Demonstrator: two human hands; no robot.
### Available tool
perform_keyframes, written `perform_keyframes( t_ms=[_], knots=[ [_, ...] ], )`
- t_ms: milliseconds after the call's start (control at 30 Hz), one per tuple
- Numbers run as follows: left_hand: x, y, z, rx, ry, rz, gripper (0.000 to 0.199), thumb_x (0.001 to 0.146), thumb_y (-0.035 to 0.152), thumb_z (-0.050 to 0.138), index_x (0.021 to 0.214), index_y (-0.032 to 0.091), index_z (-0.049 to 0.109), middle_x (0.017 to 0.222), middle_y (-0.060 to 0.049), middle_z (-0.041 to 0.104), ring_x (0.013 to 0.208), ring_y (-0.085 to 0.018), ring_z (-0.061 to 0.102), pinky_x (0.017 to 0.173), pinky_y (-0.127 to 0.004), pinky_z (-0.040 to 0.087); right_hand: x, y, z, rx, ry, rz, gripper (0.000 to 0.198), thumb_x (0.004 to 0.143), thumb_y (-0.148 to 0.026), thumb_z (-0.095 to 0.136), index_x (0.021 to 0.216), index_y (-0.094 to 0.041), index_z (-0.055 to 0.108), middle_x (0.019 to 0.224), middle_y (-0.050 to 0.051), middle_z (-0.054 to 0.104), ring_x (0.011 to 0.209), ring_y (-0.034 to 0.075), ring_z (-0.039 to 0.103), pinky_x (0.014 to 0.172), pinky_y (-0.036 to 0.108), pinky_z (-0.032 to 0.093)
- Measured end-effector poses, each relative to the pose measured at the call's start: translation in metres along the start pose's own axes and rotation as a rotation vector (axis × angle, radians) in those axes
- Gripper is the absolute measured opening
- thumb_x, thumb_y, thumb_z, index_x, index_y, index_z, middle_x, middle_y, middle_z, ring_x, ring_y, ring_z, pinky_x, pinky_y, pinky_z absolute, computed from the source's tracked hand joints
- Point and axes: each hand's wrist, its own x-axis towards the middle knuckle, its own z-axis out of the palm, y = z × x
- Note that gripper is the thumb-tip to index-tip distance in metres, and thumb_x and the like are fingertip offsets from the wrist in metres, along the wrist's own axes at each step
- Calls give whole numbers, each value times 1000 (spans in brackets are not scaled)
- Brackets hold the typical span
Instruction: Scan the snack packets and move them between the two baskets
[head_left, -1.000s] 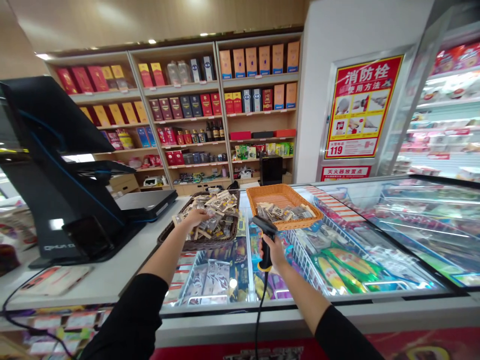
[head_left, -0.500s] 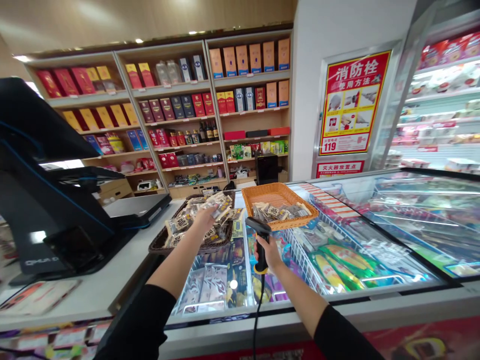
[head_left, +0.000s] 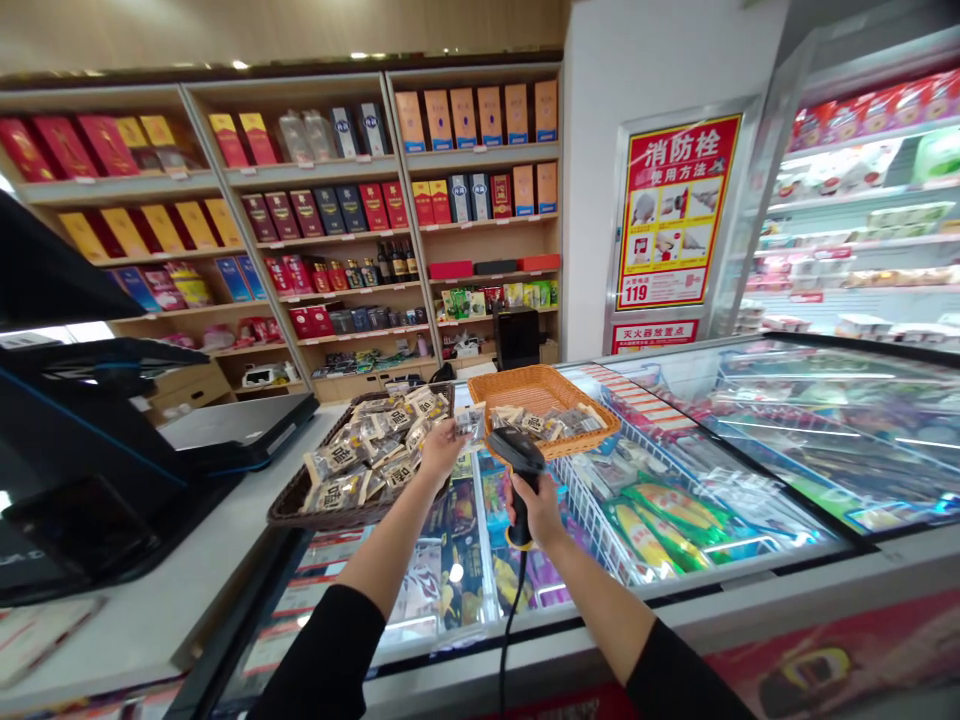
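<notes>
My left hand [head_left: 441, 450] pinches a small snack packet [head_left: 470, 424] with a clear window, held up between two baskets. On the left, the dark brown wicker basket [head_left: 289, 506] is heaped with similar packets [head_left: 382, 440]. The orange wicker basket [head_left: 577, 385] on the right has several packets [head_left: 536, 422] along its near side. A black barcode scanner [head_left: 519, 452] is gripped in my right hand [head_left: 536, 505], its head beside the pinched packet and in front of the orange basket. A black cable [head_left: 508, 630] hangs from the scanner's handle.
Both baskets rest on the glass top of a chest freezer [head_left: 757, 420] holding packaged goods. A black checkout terminal [head_left: 67, 430] and a flat scale [head_left: 240, 425] stand on the left counter. Shelves of boxed goods [head_left: 322, 210] line the back wall, near a red poster [head_left: 675, 215].
My left hand has moved right, out from over the dark basket, bringing a packet close to the scanner. My right hand still grips the scanner. The view has shifted slightly right.
</notes>
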Motion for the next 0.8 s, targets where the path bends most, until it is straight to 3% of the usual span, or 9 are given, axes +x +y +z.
perform_keyframes(
  t_ms=[200, 333, 500, 800],
  knots=[
    [1, 3, 2, 281, -16, -15, 47, 74, 18, 53, 120, 16, 56, 111, -10, 68, 106, -23, 60, 91, -34, 46, -4, 3, 1, 18, -24, -2, 33, 76, -49, 64, 76, -17, 55, 49, -5, 50, 32, 8, 43, 32, 19, 32],
    [0, 6, 2, 472, -11, -5, 44, 76, 19, 53, 120, 16, 58, 105, -9, 70, 103, -26, 61, 85, -33, 47, -5, 1, 2, 19, -27, -5, 34, 75, -49, 65, 76, -17, 55, 49, -5, 51, 32, 8, 43, 32, 19, 32],
    [-1, 4, 1, 483, -10, 21, 40, 75, 18, 53, 114, 18, 63, 105, -6, 71, 101, -24, 63, 81, -30, 50, -5, -1, 3, 24, -21, 11, 36, 74, -51, 66, 76, -17, 55, 49, -5, 50, 32, 8, 43, 32, 20, 31],
    [2, -4, 3, 431, -33, 19, 44, 77, 16, 50, 121, 18, 58, 119, -5, 66, 108, -20, 61, 86, -29, 50, -6, 1, 0, 16, -46, 10, 36, 76, -51, 65, 73, -17, 55, 50, -5, 51, 33, 8, 45, 33, 20, 32]
  ],
)
